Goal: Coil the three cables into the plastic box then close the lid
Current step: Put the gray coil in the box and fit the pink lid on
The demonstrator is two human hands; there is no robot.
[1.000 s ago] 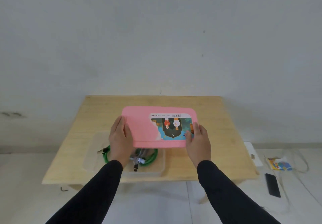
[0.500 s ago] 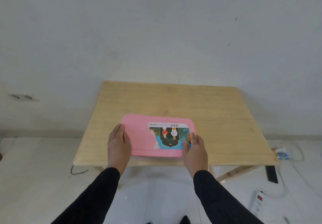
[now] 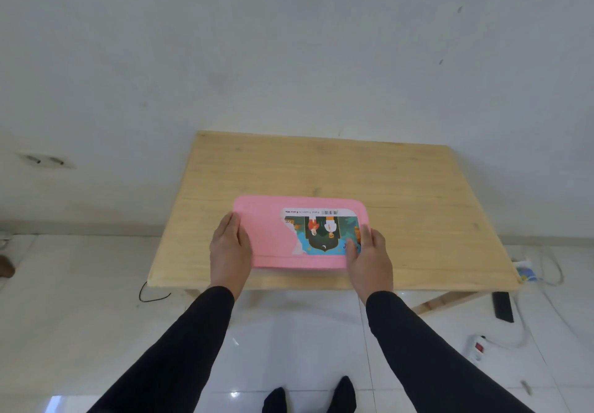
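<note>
A pink lid [image 3: 270,232] with a colourful sticker lies flat over the plastic box near the front edge of the wooden table [image 3: 321,168]. The box and the cables are hidden beneath it. My left hand [image 3: 229,248] rests on the lid's left edge, fingers together and pressing down. My right hand [image 3: 369,256] presses on the lid's right front corner, thumb over the sticker. Both sleeves are black.
The table stands against a white wall. On the tiled floor to the right lie a power strip [image 3: 477,348] with white cord, a black device [image 3: 503,306] and a small colourful packet [image 3: 527,272]. A thin black wire [image 3: 151,295] hangs under the table's left corner.
The lid came down from above the open box and now covers it; the green cable is out of sight. The view has shifted left and lower, with my hands still on both edges.
</note>
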